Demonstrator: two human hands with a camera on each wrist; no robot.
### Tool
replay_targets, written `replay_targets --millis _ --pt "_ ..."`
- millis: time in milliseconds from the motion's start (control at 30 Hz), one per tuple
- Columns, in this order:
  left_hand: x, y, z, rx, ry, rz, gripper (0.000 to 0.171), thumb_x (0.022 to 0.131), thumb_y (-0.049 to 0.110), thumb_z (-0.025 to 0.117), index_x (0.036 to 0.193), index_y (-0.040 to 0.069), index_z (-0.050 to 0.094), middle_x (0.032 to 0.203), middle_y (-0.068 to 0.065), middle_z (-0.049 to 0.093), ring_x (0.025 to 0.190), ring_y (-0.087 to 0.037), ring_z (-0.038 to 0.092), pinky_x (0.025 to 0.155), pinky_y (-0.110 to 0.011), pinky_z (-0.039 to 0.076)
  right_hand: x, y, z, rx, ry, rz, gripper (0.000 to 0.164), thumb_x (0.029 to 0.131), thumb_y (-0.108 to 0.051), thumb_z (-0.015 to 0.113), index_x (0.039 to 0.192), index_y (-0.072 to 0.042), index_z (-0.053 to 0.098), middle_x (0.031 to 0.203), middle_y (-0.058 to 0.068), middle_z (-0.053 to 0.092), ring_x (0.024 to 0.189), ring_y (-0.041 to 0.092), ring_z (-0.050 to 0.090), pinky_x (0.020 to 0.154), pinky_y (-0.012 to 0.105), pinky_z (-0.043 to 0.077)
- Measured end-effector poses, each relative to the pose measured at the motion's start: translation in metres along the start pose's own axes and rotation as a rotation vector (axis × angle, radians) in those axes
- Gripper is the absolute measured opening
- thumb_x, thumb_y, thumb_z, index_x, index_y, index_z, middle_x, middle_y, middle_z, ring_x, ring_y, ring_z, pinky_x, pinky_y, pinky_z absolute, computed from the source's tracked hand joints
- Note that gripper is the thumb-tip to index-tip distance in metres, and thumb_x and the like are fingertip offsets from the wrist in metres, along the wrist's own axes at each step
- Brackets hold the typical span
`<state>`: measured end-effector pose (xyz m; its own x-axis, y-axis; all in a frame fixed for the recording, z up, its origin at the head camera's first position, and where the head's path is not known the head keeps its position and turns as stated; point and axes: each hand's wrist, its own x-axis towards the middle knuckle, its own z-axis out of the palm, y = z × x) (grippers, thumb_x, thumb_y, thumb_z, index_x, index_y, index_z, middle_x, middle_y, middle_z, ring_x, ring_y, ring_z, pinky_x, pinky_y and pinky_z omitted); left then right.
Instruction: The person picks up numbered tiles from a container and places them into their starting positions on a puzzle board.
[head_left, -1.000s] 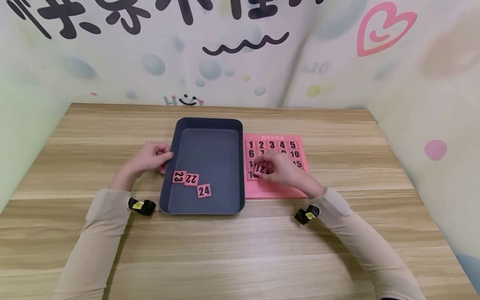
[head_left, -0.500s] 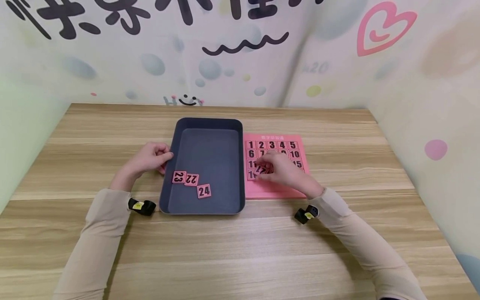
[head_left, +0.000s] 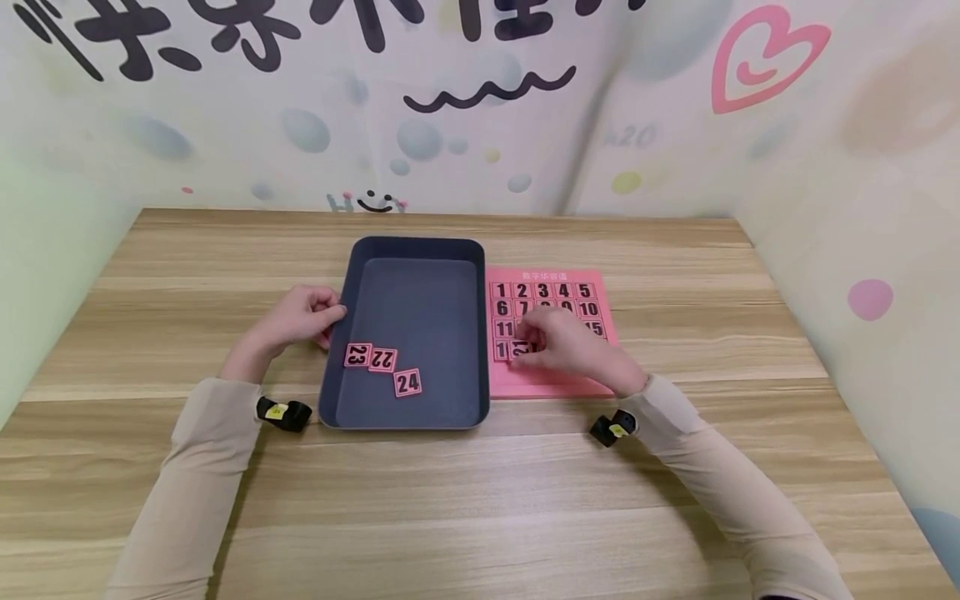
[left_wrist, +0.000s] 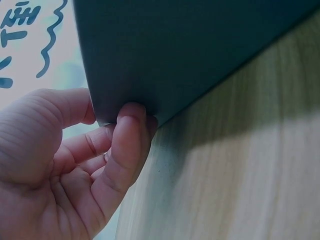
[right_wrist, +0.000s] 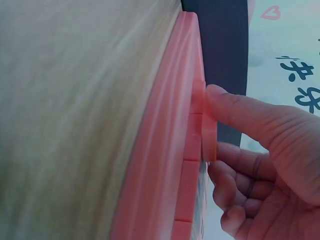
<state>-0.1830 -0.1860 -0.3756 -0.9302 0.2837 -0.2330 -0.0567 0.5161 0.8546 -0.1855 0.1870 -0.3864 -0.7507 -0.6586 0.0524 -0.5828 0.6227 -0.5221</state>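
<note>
My left hand (head_left: 303, 315) grips the left rim of a dark grey tray (head_left: 427, 417). In the left wrist view, its thumb and curled fingers are at the tray's wall (left_wrist: 165, 55). A pink number tile marked 21 (head_left: 519, 349) is pinched by my right hand (head_left: 566, 340), its number turned sideways. That tile (right_wrist: 210, 135) lies over the tiles of a pink number puzzle board (head_left: 547, 385), touching or nearly touching them. The hand hides part of the board's lower rows. Loose in the tray are tiles 23 (head_left: 357, 355), 22 (head_left: 382, 359) and 24 (head_left: 408, 382).
The board lies flat against the tray's right side on a wooden table (head_left: 480, 508). Its visible upper rows hold numbered tiles in order. A printed wall covering (head_left: 480, 150) rises behind the table's back edge.
Between my right fingers, tile 21 has turned from upside down to sideways and dropped slightly toward the lower row. My left hand and the tray have stayed put.
</note>
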Motion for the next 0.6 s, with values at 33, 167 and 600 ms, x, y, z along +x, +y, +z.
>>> replay_targets --millis 33,167,600 --pt "0.0001 -0.0004 0.0001 0.001 0.0 -0.003 0.018 0.094 0.003 0.048 0.08 -0.008 0.05 0.06 -0.004 0.057 0.051 -0.014 0.059 0.052 -0.03 0.054 0.0005 -0.0004 0.0006 0.0 0.004 0.012 0.028 0.072 -0.021 0.082 0.084 -0.005 0.063 0.074 0.0 0.059 0.067 0.013 0.051 0.063 0.027 0.046" --pt "0.0006 -0.0013 0.0006 0.007 0.002 -0.012 0.018 0.094 0.004 0.048 0.081 -0.007 0.05 0.061 -0.004 0.056 0.051 -0.015 0.059 0.053 -0.03 0.054 0.001 -0.0007 0.0019 -0.021 0.017 0.042 0.029 0.072 -0.025 0.081 0.081 -0.006 0.06 0.072 0.0 0.057 0.067 0.013 0.05 0.062 0.026 0.044" --pt "0.0003 -0.0008 0.0003 0.016 0.0 -0.009 0.018 0.094 0.004 0.047 0.08 -0.006 0.051 0.061 -0.004 0.056 0.052 -0.015 0.058 0.053 -0.03 0.054 -0.0064 0.0074 -0.0076 0.033 -0.097 -0.15 0.04 0.075 -0.003 0.069 0.115 -0.006 0.063 0.113 0.006 0.06 0.1 0.019 0.051 0.087 0.037 0.043"
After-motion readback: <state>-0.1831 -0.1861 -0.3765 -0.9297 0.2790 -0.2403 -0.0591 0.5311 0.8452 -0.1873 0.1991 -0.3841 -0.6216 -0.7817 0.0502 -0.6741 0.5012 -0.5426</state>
